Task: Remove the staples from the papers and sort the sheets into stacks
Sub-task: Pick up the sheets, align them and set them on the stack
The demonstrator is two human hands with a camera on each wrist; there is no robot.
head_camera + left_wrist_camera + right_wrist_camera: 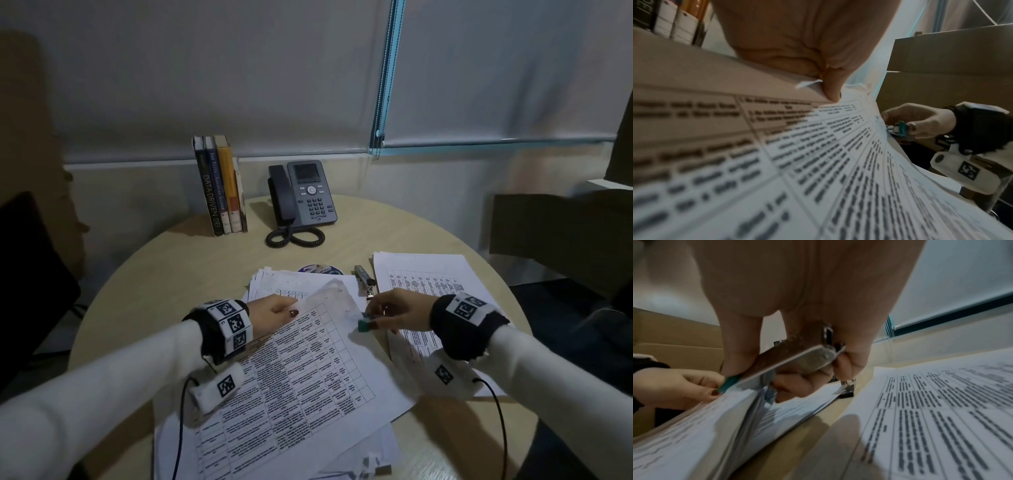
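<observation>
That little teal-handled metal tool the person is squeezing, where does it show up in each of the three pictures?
Head view: the teal-handled metal staple remover sits right of centre, at the upper right corner of the stapled sheet.
Left wrist view: it is at the right, by the paper's far edge.
Right wrist view: it fills the centre, gripped by the right hand.
Shared landmark: the printed table sheet.

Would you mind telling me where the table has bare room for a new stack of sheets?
Bare wood lies left of the middle papers, below the books, and between the desk phone and the right stack. The near edge is crowded with sheets.
</observation>
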